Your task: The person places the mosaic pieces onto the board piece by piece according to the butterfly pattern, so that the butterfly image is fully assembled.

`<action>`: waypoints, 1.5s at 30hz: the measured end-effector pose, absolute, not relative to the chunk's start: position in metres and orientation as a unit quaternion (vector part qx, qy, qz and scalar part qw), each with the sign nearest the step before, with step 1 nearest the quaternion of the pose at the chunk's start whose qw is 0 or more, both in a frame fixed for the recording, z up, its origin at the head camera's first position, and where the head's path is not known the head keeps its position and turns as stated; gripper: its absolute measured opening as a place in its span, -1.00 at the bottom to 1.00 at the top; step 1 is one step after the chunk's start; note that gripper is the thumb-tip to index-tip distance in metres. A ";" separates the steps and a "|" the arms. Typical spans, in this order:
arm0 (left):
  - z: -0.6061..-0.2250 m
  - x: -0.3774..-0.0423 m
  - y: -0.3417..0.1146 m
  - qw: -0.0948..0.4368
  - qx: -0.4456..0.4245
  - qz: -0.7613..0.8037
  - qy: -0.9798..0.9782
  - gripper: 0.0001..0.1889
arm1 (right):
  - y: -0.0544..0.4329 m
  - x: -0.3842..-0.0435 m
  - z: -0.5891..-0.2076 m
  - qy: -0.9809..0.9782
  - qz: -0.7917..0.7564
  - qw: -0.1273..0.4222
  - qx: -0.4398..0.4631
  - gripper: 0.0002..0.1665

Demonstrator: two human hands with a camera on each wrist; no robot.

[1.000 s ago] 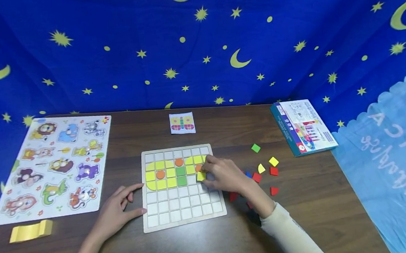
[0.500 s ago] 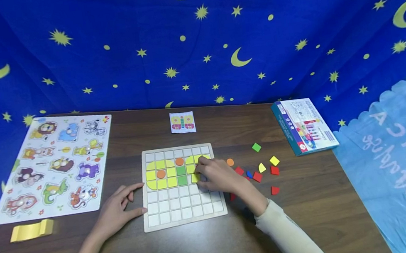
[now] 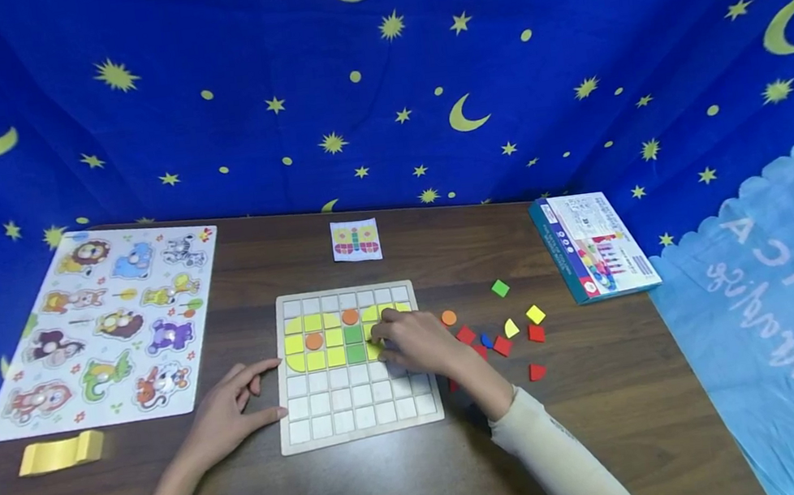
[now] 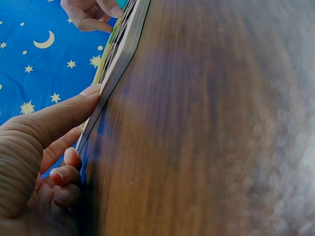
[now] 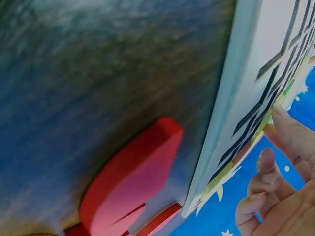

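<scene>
A square wooden grid board [image 3: 363, 437] lies mid-table, its upper rows partly filled with yellow, green and orange tiles. My left hand [image 3: 225, 414] steadies the board's left edge, thumb and index finger extended against it; in the left wrist view its other fingers are curled loosely. Over the right half of the board, my right hand [image 3: 418, 341] holds a yellow tile [image 3: 373, 352] at the cell right of the lower green tile [image 3: 355, 353]. The fingers partly cover this tile and the yellow and orange ones around it. A butterfly pattern card [image 3: 356, 241] lies behind the board.
Loose tiles lie right of the board, among them a red tile [image 3: 502, 346], a green tile [image 3: 500, 288] and an orange disc [image 3: 448, 317]. An animal puzzle board [image 3: 97, 326] and a yellow block [image 3: 62, 453] are at left. A box [image 3: 595, 245] stands back right.
My right hand has shifted left with the yellow tile, from beside the orange disc to the cell beside the green tile. Loose tiles have come into sight behind it. My left hand stays put.
</scene>
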State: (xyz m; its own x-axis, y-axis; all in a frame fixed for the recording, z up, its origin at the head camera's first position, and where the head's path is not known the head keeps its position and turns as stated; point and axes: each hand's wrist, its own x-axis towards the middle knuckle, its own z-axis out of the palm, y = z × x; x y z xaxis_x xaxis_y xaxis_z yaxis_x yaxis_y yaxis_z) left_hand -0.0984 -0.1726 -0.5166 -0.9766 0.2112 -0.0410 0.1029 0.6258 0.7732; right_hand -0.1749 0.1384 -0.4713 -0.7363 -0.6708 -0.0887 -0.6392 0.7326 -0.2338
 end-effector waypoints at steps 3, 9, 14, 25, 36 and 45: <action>-0.516 -0.099 -0.171 0.064 0.090 0.424 0.899 -0.32 | 0.140 -0.173 -0.470 0.930 -0.094 0.088 -0.343 -0.69; -0.517 -0.099 -0.171 0.066 0.089 0.423 0.899 -0.31 | 0.158 -0.169 -0.466 0.934 -0.126 0.086 -0.323 -0.61; -0.516 -0.099 -0.171 0.062 0.088 0.421 0.901 -0.30 | 0.189 -0.167 -0.460 0.943 -0.152 0.066 -0.288 -0.60; -0.515 -0.099 -0.171 0.048 0.093 0.420 0.901 -0.31 | 0.269 -0.167 -0.466 0.974 -0.142 0.030 -0.175 -0.56; -0.515 -0.099 -0.171 0.049 0.093 0.421 0.901 -0.30 | 0.326 -0.163 -0.469 0.984 -0.154 0.012 -0.093 -0.55; -0.516 -0.099 -0.171 0.046 0.097 0.426 0.899 -0.30 | 0.352 -0.168 -0.476 0.989 -0.139 0.019 -0.046 -0.57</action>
